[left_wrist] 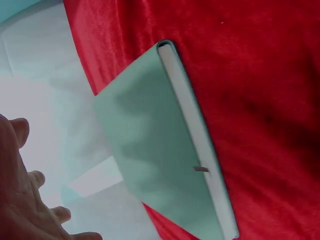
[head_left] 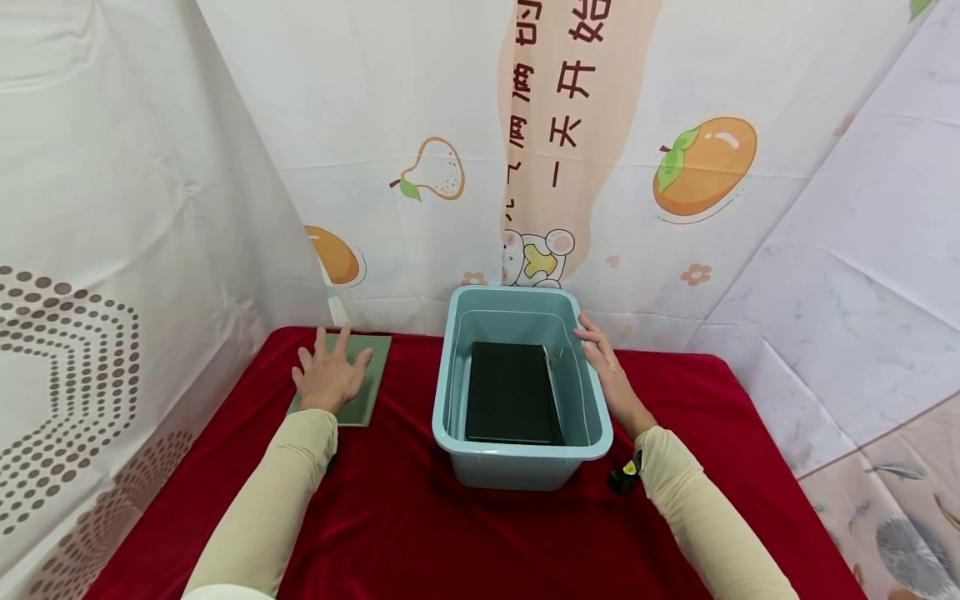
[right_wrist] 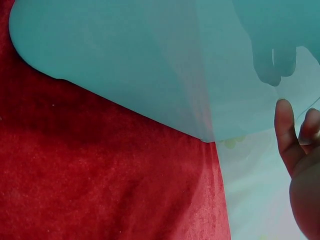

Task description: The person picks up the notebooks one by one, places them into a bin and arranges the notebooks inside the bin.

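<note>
Left of the tub [head_left: 510, 472], our notebook [left_wrist: 157, 135] looks light, stiff, best pinched by its spine [left_wrist: 132, 71]; our left grip [head_left: 330, 377] spreads empty above it, our right grip [head_left: 609, 375] relaxed beside the tub.

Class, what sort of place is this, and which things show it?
Probably a makeshift indoor work corner: printed sheets hang behind and beside a red-draped table, with a light-blue bin standing on it.
</note>
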